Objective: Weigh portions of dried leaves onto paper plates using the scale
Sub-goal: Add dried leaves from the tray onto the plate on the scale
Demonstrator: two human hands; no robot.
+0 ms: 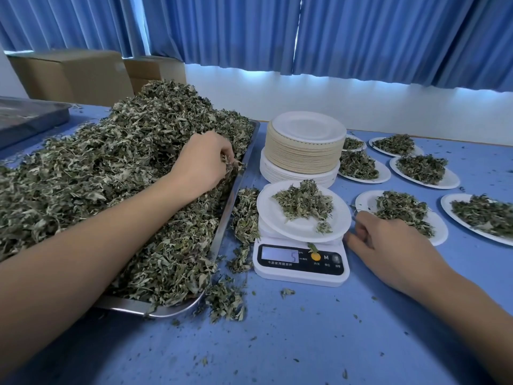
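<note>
1. Your left hand is sunk in the leaves heaped on the tray, close to the tray's right rim. Its fingers are curled in, grasping a pinch of leaves.
2. Your right hand rests on the bench just right of the scale. Its fingers are loosely curled toward the scale's side and hold nothing.
3. The tray takes up the left side of the bench, and its heap rises well above the rim. Some leaves spill over the right rim.
4. Spilled leaves lie on the bench between the tray and the scale, and more lie by the tray's near right corner.
5. The scale stands about mid-bench, just right of the tray. Its display shows a 5.
6. A plate sits on the scale, tilted a little, with a portion piled on it.
7. One loose leaf lies on the scale's front panel, above the yellow button.
8. The plate stack stands right behind the scale, toward the bench's far edge.
9. Six filled plates lie spread toward the bench's right edge. The nearest one is just beside your right hand.
10. A second tray sits at the far left corner.
11. Boxes stand behind the bench on the left, and curtains hang along the back.
</note>
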